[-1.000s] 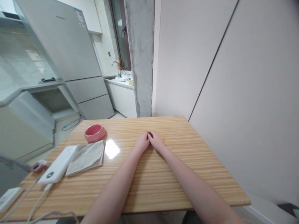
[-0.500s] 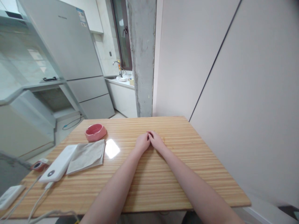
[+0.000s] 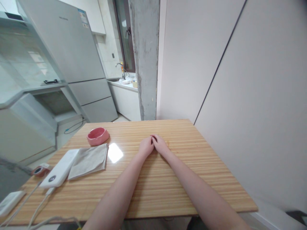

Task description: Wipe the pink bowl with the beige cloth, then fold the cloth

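My left hand (image 3: 146, 146) and my right hand (image 3: 160, 144) rest together on the wood-grain table (image 3: 192, 198), past its middle toward the far edge. Both are closed, with their fingers curled down and thumbs meeting, and a small dark gap shows between them. No object is visible in either hand, though the undersides are hidden. Left of my hands lie a folded grey cloth (image 3: 89, 161) and a pink ashtray-like dish (image 3: 98, 136). A white power bank (image 3: 59, 168) with a cable plugged in sits beside the cloth.
A white power strip (image 3: 11, 203) with cables lies at the table's left front corner. Near the left edge is a small reddish-brown roll-shaped thing (image 3: 40, 171). Behind stand a fridge (image 3: 64, 48), a concrete pillar (image 3: 146, 60) and a pale panelled wall (image 3: 251, 95) on the right.
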Demonstrator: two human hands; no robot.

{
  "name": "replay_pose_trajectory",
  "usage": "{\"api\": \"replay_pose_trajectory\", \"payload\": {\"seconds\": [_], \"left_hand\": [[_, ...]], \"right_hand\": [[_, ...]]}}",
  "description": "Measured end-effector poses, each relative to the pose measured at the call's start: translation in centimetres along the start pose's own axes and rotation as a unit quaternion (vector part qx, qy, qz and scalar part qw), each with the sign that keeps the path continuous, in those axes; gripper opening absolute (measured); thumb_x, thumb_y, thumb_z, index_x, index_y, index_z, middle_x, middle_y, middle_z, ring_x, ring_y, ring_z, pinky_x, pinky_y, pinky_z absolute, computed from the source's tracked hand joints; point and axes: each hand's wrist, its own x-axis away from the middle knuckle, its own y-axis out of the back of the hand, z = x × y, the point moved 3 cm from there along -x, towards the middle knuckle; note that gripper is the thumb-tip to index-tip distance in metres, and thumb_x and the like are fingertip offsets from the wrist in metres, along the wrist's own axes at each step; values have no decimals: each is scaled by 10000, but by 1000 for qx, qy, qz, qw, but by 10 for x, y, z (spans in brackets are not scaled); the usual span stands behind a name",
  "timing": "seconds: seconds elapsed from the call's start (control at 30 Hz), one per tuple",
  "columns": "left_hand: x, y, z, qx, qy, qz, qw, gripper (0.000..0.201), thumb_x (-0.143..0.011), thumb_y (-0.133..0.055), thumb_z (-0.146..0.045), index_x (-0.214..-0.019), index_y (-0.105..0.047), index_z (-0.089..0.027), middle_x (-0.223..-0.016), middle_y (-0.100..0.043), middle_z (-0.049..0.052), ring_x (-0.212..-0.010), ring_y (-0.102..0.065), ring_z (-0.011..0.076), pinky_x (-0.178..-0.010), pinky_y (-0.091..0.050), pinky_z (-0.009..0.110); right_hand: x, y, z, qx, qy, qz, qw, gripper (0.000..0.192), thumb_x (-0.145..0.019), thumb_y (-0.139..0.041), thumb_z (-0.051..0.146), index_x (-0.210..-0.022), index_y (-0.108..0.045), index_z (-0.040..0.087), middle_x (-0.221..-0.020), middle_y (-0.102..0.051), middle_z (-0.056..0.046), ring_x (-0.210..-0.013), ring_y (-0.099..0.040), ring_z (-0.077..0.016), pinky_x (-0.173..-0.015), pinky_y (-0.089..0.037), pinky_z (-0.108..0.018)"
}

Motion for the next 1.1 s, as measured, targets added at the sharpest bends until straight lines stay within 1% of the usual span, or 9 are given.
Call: {"api": "replay_pose_trajectory", "payload": {"seconds": [0.17, 0.3, 0.4, 0.5, 0.57, 0.67, 0.9, 1.0, 1.1], "left_hand": [[2, 1, -3, 6, -20, 5, 1000, 301, -887, -397, -240, -1073, -627, -184, -1058, -680, 131, -963, -631, 220, -824, -461, 311], [5, 41, 4, -30, -2, -74, 997, 254, -881, -404, -269, -944, -646, -223, -950, -681, 89, -924, -618, 219, -863, -449, 336], [16, 93, 33, -66, 88, -215, 970, 298, -877, -373, -259, -1067, -582, -165, -1092, -615, 134, -1072, -537, 288, -972, -362, 473], [38, 133, 81, -94, 201, -362, 905, 451, -859, -421, -330, -1264, -455, -136, -1328, -448, 192, -1293, -333, 357, -1049, -215, 588], [51, 142, 115, -94, 263, -389, 878, 645, -840, -460, -425, -1379, -303, -108, -1460, -255, 238, -1370, -161, 410, -1035, -160, 655], [59, 136, 151, -80, 328, -325, 883, 609, -801, -496, -531, -1244, -463, -114, -1473, -226, 247, -1372, -129, 447, -997, -191, 693], [52, 127, 164, -126, 289, -338, 887, 279, -832, -516, -295, -1041, -576, -121, -1268, -493, 196, -1275, -341, 385, -988, -321, 601], [44, 125, 149, -118, 188, -340, 914, 235, -837, -504, -255, -1004, -570, -104, -1208, -512, 183, -1257, -356, 354, -1050, -290, 550], [34, 113, 116, -77, 64, -309, 946, 150, -831, -507, -224, -941, -552, -132, -1150, -532, 148, -1238, -377, 296, -1098, -253, 505]], "right_hand": [[0, 0, -3, -16, 5, -6, 1000, 262, -855, -439, 216, -1027, -636, 213, -1056, -666, -64, -1033, -580, -187, -974, -414, -380], [0, 0, -4, -23, 11, 1, 1000, 259, -873, -443, 286, -1021, -637, 199, -1039, -667, -73, -1000, -589, -185, -932, -436, -364], [0, 1, -5, -18, -5, -9, 1000, 261, -880, -439, 307, -999, -644, 197, -1003, -672, -69, -953, -595, -180, -897, -450, -354], [0, 1, -4, -6, -6, -12, 1000, 244, -876, -444, 294, -969, -650, 201, -977, -672, -62, -931, -593, -180, -871, -454, -346], [0, 1, -2, 7, -2, -6, 1000, 234, -875, -447, 287, -952, -652, 202, -967, -671, -62, -926, -590, -182, -858, -453, -342], [0, 1, 0, 23, 5, 8, 1000, 226, -880, -449, 286, -918, -653, 196, -939, -673, -65, -901, -591, -187, -834, -450, -337], [1, 2, 0, 28, 13, 31, 999, 255, -885, -442, 334, -818, -652, 205, -868, -677, -56, -856, -597, -194, -795, -454, -330], [-3, 1, -7, -11, -10, 1, 1000, 241, -871, -448, 344, -839, -647, 211, -893, -679, -50, -884, -601, -191, -829, -459, -339], [-5, 2, -13, -75, -51, -46, 995, 254, -862, -444, 370, -923, -631, 210, -962, -670, -65, -917, -605, -188, -852, -472, -343]]}}
